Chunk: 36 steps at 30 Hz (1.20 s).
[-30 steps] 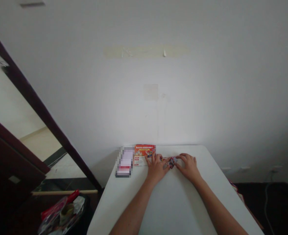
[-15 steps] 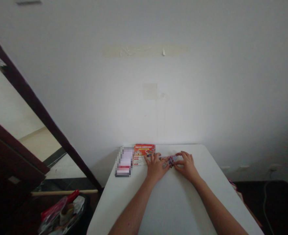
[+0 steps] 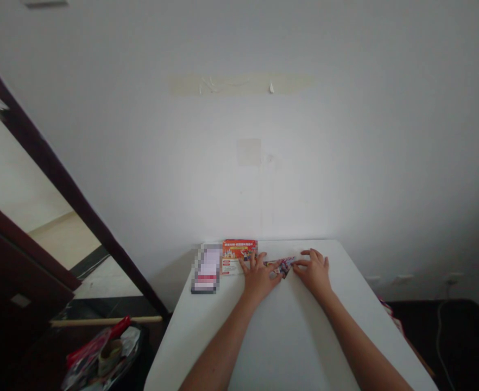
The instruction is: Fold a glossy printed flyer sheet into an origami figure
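Note:
A small folded piece of printed paper (image 3: 287,267), coloured red, blue and white, lies on the white table (image 3: 282,336). My left hand (image 3: 259,279) holds its left part against the tabletop, with thumb and index finger on it and the other fingers spread. At the paper's right end, my right hand (image 3: 315,274) has thumb and index finger pinched together at the tip. Partly under my left fingers is a red and white printed leaflet (image 3: 239,251). The folded paper's left end is hidden by my left hand.
A phone (image 3: 206,270), its screen blurred out, lies left of the leaflet. The wall (image 3: 296,190) rises behind the table's far edge. Down at the left stands a dark bin (image 3: 136,355) filled with rubbish, near a wooden stick (image 3: 150,319). A cable (image 3: 439,326) hangs at the right.
My right hand has shifted slightly right along the folded paper, uncovering more of its right end. My left hand stays in place.

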Each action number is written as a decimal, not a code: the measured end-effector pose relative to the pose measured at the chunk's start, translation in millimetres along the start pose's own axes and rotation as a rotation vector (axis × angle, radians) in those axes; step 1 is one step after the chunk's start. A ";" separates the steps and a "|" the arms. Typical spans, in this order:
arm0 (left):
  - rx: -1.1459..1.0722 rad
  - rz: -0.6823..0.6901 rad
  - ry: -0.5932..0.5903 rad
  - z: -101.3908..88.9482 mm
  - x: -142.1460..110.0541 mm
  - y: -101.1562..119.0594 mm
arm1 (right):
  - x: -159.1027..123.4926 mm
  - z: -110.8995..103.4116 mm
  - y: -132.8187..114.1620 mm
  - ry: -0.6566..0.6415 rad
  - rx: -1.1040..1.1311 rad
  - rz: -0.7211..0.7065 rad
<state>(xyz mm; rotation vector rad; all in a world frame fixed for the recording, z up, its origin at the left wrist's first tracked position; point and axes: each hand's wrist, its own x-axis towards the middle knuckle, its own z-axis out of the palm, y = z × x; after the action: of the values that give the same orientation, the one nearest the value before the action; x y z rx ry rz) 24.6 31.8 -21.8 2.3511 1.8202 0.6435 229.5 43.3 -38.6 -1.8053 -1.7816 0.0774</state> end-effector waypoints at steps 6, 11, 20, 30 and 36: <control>-0.019 -0.001 -0.018 -2.3 -0.2 1.0 | 7.0 -1.2 3.6 0.045 -0.049 0.057; -0.018 -0.001 -0.020 -3.3 -0.5 1.4 | 8.9 -2.5 0.5 0.080 -0.090 0.082; 0.014 -0.006 -0.013 -1.2 -0.1 1.2 | 6.5 -3.7 -5.7 0.098 -0.166 0.065; 0.001 0.005 -0.018 -2.5 -0.9 1.2 | 4.0 -1.1 -8.2 0.131 -0.184 0.037; 0.028 -0.012 -0.023 -6.7 -1.8 4.7 | 5.6 0.3 -8.2 0.112 -0.183 0.037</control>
<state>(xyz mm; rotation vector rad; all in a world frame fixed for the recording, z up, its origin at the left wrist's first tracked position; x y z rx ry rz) 25.9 27.6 -14.7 2.3531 1.8445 0.5908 222.6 48.0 -33.2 -1.9304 -1.7239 -0.1738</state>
